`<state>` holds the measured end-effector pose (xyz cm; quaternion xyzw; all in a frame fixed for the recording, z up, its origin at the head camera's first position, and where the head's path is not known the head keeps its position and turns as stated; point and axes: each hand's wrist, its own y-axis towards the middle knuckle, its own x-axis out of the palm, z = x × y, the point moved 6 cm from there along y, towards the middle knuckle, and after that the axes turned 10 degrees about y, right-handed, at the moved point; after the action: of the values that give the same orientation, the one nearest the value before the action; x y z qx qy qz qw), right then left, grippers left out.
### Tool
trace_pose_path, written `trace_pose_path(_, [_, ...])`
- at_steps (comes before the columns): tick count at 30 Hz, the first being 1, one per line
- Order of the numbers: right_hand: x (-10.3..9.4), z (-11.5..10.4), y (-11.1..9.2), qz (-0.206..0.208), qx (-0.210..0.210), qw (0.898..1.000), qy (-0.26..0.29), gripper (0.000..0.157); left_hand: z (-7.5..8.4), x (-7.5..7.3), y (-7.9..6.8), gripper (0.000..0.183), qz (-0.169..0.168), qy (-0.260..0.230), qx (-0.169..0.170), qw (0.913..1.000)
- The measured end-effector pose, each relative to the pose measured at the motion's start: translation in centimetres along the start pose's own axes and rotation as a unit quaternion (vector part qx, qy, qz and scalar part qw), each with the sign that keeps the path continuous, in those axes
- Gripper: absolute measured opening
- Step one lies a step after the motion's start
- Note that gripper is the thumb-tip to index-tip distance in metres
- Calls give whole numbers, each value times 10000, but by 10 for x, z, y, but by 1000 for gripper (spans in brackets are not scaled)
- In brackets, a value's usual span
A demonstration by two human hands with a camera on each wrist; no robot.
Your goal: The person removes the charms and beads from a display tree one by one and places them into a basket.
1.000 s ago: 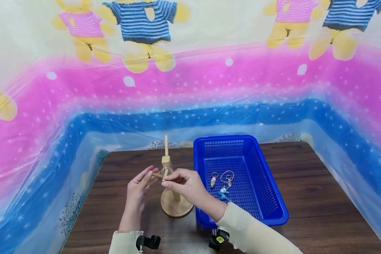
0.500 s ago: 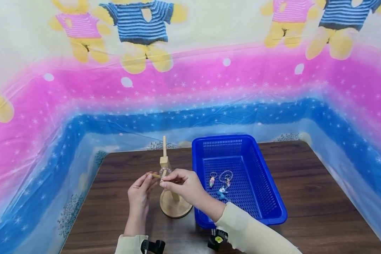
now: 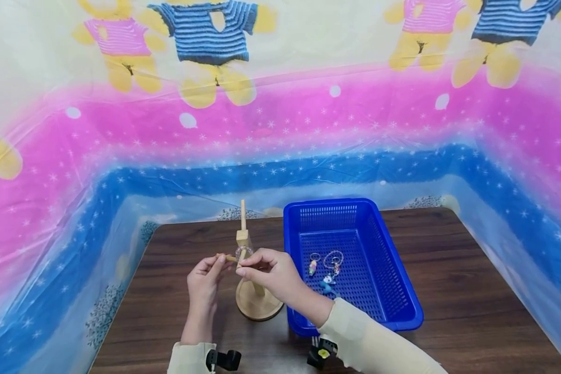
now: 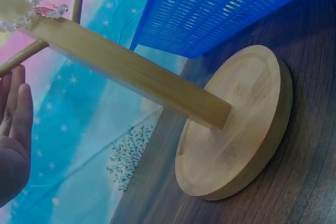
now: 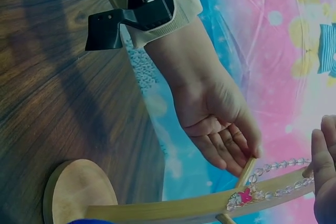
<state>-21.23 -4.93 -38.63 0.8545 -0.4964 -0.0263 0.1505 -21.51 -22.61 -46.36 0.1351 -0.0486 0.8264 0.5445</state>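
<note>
A wooden peg stand (image 3: pixel 258 305) with a round base stands upright on the table, left of a blue basket. My left hand (image 3: pixel 203 284) pinches the end of its left peg (image 5: pixel 247 172) between thumb and fingers. From the other side, my right hand (image 3: pixel 277 271) pinches with thumb and index finger at the tip of the front peg (image 3: pixel 242 256). A clear bead bracelet (image 5: pixel 286 163) with a pink flower charm (image 5: pixel 245 196) hangs at the pegs by the post (image 4: pixel 131 72). The right fingertips hide part of it, and the right wrist view catches that hand only at its edge.
Inside the blue basket (image 3: pixel 397 270) lie a pastel keychain (image 3: pixel 313 266), a beaded ring with charms (image 3: pixel 334 259) and a blue-and-white charm (image 3: pixel 327 283). Dark wood table (image 3: pixel 467 291) extends to the right. A printed cloth (image 3: pixel 280 124) hangs behind.
My left hand has shifted slightly, its fingers drawing in from more spread to pinch the left peg. The right hand stays at the front peg. The basket things lie unmoved.
</note>
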Motion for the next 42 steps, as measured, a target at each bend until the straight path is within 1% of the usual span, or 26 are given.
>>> trace_pose_path(2, [0, -1, 0, -35, -3, 10000, -34, 15, 0, -1, 0, 32, 73, 162, 16, 9998])
trace_pose_path(4, [-1, -3, 0, -77, 11, 9999, -111, 16, 0, -1, 1, 32, 111, 213, 30, 9997])
trace_pose_path(9, [-5, -9, 5, -309, 201, 9979, -532, 15, 2, 1, 2, 30, 66, 80, 114, 9999])
trace_pose_path(12, [-7, -14, 9, -534, 337, 9945, -836, 16, 2, 1, 3, 30, 108, 39, 135, 9998])
trace_pose_path(15, [-11, -16, 14, -618, 455, 9920, -1000, 16, 3, 2, 4, 31, 149, 49, 146, 9998])
trace_pose_path(18, [-18, -13, 18, -485, 567, 9927, -942, 16, 3, 2, 4, 32, 166, 6, 140, 9998])
trace_pose_path(22, [-28, -4, 19, -111, 696, 9948, -735, 20, 4, 2, 4, 33, 174, 34, 169, 9997])
trace_pose_path(27, [-36, 6, 18, 274, 800, 9941, -680, 24, 4, 2, 4, 33, 150, 42, 192, 9997])
trace_pose_path(31, [-36, 11, 19, 354, 747, 9936, -776, 26, 3, 2, 3, 33, 151, -14, 194, 9997])
trace_pose_path(33, [-35, 14, 20, 375, 696, 9936, -810, 25, 2, 2, 3, 33, 160, -76, 140, 9997])
trace_pose_path(38, [-31, 19, 20, 505, 620, 9935, -806, 21, 0, 1, 2, 34, 228, 114, 54, 9997])
trace_pose_path(42, [-28, 20, 22, 562, 516, 9942, -757, 20, -1, 1, 1, 34, 251, 95, -7, 9996])
